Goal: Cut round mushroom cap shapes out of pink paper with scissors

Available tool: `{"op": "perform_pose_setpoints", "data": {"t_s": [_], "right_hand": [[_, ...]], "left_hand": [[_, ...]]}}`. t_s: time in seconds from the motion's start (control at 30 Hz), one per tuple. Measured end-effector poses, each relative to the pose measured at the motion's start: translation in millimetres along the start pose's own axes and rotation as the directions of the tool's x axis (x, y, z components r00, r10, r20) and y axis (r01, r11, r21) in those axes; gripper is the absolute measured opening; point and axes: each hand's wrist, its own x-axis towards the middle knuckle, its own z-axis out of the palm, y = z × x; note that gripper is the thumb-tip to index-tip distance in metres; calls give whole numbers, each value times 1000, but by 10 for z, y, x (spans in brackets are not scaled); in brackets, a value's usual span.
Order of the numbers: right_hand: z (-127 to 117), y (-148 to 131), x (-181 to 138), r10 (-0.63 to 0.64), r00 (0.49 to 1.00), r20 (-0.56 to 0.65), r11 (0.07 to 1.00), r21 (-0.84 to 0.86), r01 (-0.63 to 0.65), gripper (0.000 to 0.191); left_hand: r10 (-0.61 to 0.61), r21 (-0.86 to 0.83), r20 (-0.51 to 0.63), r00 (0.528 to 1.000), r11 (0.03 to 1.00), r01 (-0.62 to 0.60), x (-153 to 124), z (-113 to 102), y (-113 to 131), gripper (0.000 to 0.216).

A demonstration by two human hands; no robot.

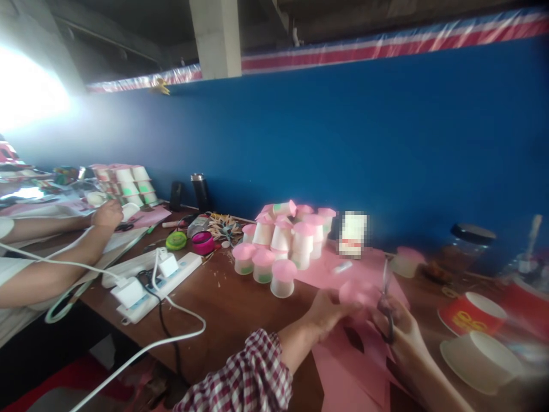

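My left hand (pixel 326 313) is closed on a piece of pink paper (pixel 354 290), its thumb and fingers at the left edge. In my right hand (pixel 397 320) is a pair of scissors (pixel 387 312), blades pointing up and away beside the paper's right edge. The blur hides whether the blades touch the paper. Below both hands lies a large pink sheet (pixel 343 377) with dark gaps in it. To the left of my hands, several white paper cups (pixel 282 286) stand upside down with pink paper on top, some of them stacked.
A white power strip (pixel 184 268) with plugged chargers and trailing cables lies at left. A co-worker's hand (pixel 107 214) is near more stacked cups (pixel 128 186). At right are a red paper bowl (pixel 472 313), a pale bowl (pixel 480 360) and a dark-lidded jar (pixel 472 243). A blue wall (pixel 386 143) closes the back.
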Motion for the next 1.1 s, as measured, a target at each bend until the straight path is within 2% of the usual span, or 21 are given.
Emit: {"op": "perform_pose_setpoints", "data": {"t_s": [0.17, 0.37, 0.57, 0.77, 0.93, 1.1], "right_hand": [[-7, -42, 10, 15, 1000, -2, 1000, 27, -15, 56], [14, -117, 10, 1, 1000, -20, 1000, -14, -1, 53], [1, -22, 7, -17, 1000, 24, 1000, 8, 16, 66], [29, -4, -33, -9, 999, 50, 1000, 19, 8, 70], [42, -30, -57, 4, 999, 40, 1000, 19, -4, 62], [51, -56, -47, 6, 997, 78, 1000, 22, -8, 64]], "left_hand": [[33, 37, 32, 999, 999, -35, -10, -1, -9, 41], [51, 92, -48, 998, 995, -46, 17, -18, -30, 39], [61, 101, 66, 996, 993, -67, 3, -27, -34, 42], [29, 20, 65, 997, 999, -30, -42, 36, 18, 43], [14, 46, 30, 999, 999, -15, -41, 36, 14, 40], [28, 45, 63, 998, 999, -31, -20, 1, -26, 36]]}}
